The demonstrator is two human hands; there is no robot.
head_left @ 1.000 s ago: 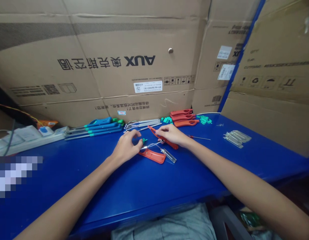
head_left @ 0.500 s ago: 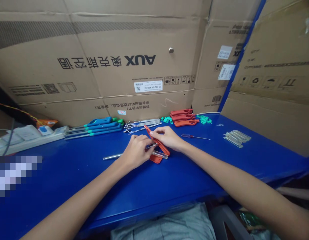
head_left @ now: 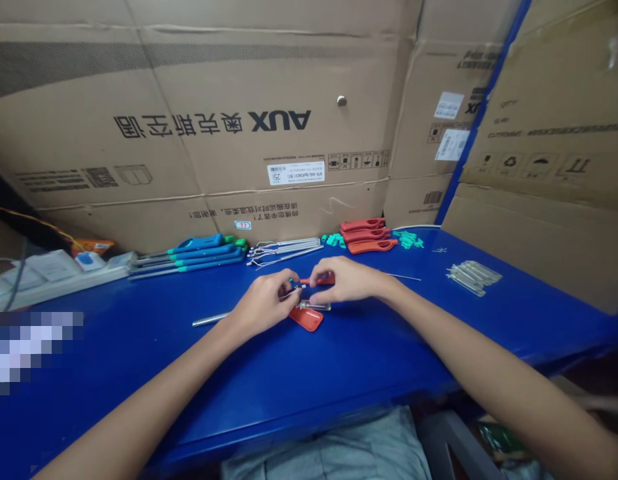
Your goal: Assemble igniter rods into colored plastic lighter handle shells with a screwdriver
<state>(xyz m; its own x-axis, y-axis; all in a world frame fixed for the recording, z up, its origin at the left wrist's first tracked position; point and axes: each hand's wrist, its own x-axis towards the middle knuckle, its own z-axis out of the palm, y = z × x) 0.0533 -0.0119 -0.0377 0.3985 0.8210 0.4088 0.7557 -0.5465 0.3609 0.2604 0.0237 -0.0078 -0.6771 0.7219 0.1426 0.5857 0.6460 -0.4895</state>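
Note:
My left hand [head_left: 269, 300] is closed, its fingertips pinching a thin wire [head_left: 297, 290] with a small pale end. Below those fingertips a clear plastic tube [head_left: 316, 306] lies over an orange-red handle shell [head_left: 307, 320]. A metal rod [head_left: 209, 320] sticks out to the left behind my left wrist; its other end is hidden. My right hand [head_left: 351, 283] hovers close on the right, thumb and forefinger bent with a gap between them. Another red shell piece [head_left: 325, 278] shows behind those fingers, partly covered.
Along the back are blue-handled lighters [head_left: 209, 253], metal rods with wires [head_left: 289, 249], small green parts [head_left: 409, 238] and stacked red shells [head_left: 369, 235]. Clear tubes [head_left: 473, 275] lie at right, a thin screwdriver shaft [head_left: 406, 276] nearer. A power strip [head_left: 59, 267] stands left; cardboard walls the table.
The red shell in my right hand has gone from upright and slanted to low behind my fingers. My right hand has turned, its fingers now close to the wire. The rod shifted slightly left.

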